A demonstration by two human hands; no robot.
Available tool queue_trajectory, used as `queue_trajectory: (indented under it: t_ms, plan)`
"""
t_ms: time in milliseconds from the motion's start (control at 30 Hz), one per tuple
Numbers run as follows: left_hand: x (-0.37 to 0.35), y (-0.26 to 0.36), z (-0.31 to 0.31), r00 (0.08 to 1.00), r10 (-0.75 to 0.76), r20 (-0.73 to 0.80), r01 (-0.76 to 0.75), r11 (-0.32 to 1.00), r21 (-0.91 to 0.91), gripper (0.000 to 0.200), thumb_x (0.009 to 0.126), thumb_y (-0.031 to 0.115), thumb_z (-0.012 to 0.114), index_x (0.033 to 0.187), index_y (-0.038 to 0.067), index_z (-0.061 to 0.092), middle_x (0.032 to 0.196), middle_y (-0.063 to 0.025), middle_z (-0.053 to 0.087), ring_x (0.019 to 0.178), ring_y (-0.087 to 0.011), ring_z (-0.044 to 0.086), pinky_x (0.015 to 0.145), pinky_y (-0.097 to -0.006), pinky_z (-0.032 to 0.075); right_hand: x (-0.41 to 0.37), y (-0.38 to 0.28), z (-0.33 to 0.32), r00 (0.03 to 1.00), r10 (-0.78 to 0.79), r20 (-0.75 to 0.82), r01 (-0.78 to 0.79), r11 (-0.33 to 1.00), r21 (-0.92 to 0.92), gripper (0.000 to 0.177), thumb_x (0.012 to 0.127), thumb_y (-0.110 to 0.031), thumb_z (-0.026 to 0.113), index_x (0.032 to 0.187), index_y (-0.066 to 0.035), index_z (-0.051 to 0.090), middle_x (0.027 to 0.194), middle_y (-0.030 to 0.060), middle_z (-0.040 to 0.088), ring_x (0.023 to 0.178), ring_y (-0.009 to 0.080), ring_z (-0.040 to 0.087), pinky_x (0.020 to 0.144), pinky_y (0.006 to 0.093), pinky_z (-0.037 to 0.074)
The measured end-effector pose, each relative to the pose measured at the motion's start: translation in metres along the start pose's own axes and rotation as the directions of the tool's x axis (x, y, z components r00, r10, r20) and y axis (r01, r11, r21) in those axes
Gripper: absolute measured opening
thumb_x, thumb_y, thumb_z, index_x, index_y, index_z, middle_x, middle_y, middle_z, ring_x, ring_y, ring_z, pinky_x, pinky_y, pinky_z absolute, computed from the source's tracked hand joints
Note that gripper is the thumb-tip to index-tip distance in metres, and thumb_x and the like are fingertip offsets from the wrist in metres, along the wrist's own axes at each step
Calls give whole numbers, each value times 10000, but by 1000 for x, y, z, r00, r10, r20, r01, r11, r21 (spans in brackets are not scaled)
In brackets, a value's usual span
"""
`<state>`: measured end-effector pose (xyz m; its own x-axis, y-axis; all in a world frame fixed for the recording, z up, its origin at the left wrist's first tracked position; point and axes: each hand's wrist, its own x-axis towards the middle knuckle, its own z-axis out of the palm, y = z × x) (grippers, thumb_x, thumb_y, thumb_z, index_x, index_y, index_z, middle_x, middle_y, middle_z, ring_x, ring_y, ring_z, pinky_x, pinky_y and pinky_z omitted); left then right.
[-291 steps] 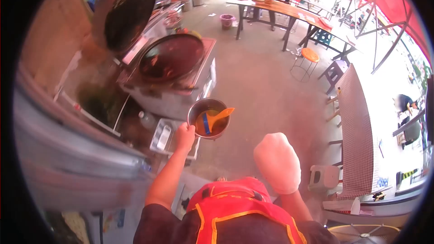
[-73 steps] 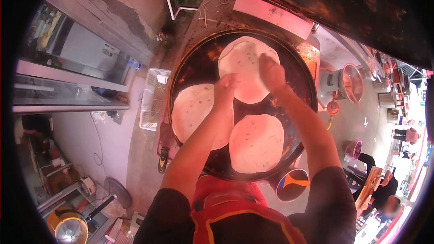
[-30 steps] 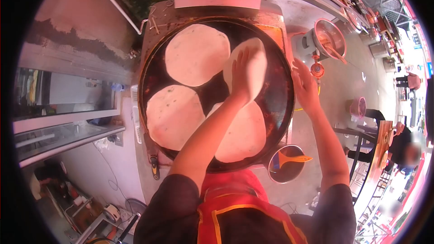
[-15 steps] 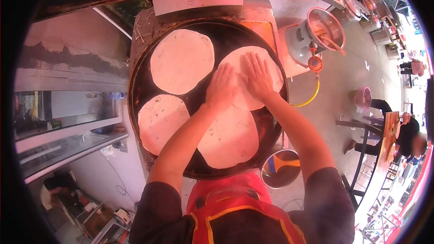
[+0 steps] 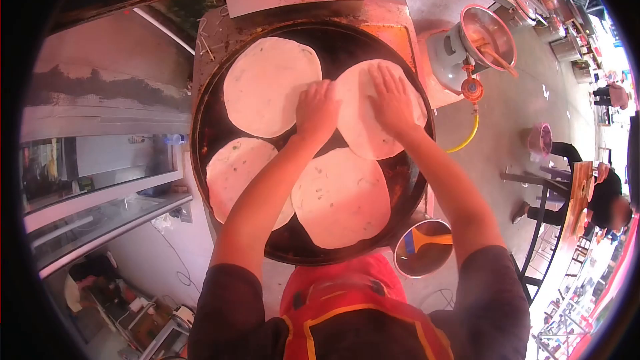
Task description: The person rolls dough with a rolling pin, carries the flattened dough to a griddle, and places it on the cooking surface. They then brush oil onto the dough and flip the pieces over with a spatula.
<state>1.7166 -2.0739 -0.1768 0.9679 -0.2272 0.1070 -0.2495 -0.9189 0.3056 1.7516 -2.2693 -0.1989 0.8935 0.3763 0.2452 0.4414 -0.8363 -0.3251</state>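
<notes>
Three flatbreads, one at the upper left (image 5: pixel 267 87), one at the lower left (image 5: pixel 233 177) and one at the lower middle (image 5: pixel 343 200), lie on a large round black griddle (image 5: pixel 340 39). On the fourth flatbread (image 5: pixel 363 120), at the upper right, my right hand (image 5: pixel 393 101) rests flat with its fingers stretched out. My left hand (image 5: pixel 317 110) is between the two upper flatbreads, at the left edge of the right one, fingers extended and holding nothing.
Right of the griddle stands a gas cylinder (image 5: pixel 445 60) with a metal bowl (image 5: pixel 489 37) and a yellow hose (image 5: pixel 467 135). A metal pot (image 5: pixel 423 263) is at the griddle's lower right. Another person (image 5: pixel 603 203) sits at a wooden table (image 5: pixel 577 207) farther right.
My left hand has moved left off the upper right flatbread toward the gap beside it. My right hand has shifted slightly right on that flatbread. The whole view has shifted a little.
</notes>
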Motion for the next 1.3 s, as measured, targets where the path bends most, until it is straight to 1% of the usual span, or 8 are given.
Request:
queue_trajectory:
  t_ms: [67, 267, 367, 467, 667, 867, 967, 1300]
  plan:
    - [2, 0, -1, 993, -87, -76, 87, 996, -5, 282, 767, 179, 680, 959, 29, 539, 977, -91, 585, 1006, -272, 515, 878, -408, 443, 9, 2, -31, 1000, 21, 24, -22, 999, 34, 419, 808, -68, 568, 1217, -57, 476, 1246, 133, 484, 1157, 358, 451, 934, 431, 397]
    - [22, 12, 3, 919, -388, 69, 391, 920, -29, 254, 777, 207, 680, 895, 49, 522, 978, -125, 594, 1009, -313, 545, 770, -426, 467, 61, 16, -26, 953, 103, 285, -76, 992, -104, 254, 862, -87, 485, 1113, -48, 483, 1092, 158, 528, 991, 336, 564, 800, 430, 481]
    - [28, 6, 0, 872, -418, 254, 448, 891, -73, 213, 798, 216, 652, 870, 59, 528, 915, -123, 612, 945, -316, 578, 761, -441, 466, 72, 25, -16, 940, 140, 312, -120, 989, -82, 171, 845, -65, 466, 997, -58, 543, 1068, 199, 516, 906, 382, 590, 791, 464, 478]
    - [22, 8, 1, 931, -341, 134, 356, 927, -115, 173, 811, 211, 627, 848, 70, 532, 858, -113, 627, 897, -319, 595, 735, -455, 463, 79, 33, -18, 937, 94, 336, -104, 994, 13, 116, 749, -64, 615, 826, -11, 545, 985, 189, 542, 903, 364, 575, 751, 427, 472]
    - [54, -7, -24, 913, -340, 226, 373, 920, -123, 161, 813, 171, 608, 921, 65, 552, 872, -117, 647, 924, -316, 596, 743, -442, 474, 104, 32, -23, 847, 245, 472, -387, 893, 229, 194, 732, -56, 609, 920, -8, 606, 880, 229, 631, 957, 363, 587, 833, 409, 459]
    - [37, -9, -16, 994, -94, -50, 88, 990, -111, 311, 809, 202, 610, 1046, 22, 518, 1127, -158, 573, 1091, -326, 514, 859, -431, 443, 65, 22, -35, 983, 121, 140, -157, 948, 278, 331, 796, -105, 602, 1108, -5, 552, 1109, 234, 573, 1070, 361, 536, 931, 390, 414]
    - [2, 4, 23, 993, 96, -65, -104, 987, -126, 537, 827, 257, 598, 1238, -40, 422, 1329, -220, 415, 1250, -357, 375, 1018, -420, 338, 21, 14, -25, 967, -254, -35, 254, 967, 11, 483, 843, -184, 568, 1284, -34, 441, 1299, 203, 457, 1232, 333, 414, 1034, 404, 323]
    - [-48, 40, 30, 985, 79, 152, -61, 991, -120, 793, 866, 410, 531, 1398, -72, 195, 1481, -234, 142, 1394, -347, 79, 1136, -434, 83, -35, -19, -3, 984, -31, 174, 57, 988, -147, 636, 896, -398, 434, 1423, -89, 258, 1477, 149, 241, 1379, 310, 195, 1107, 511, 119]
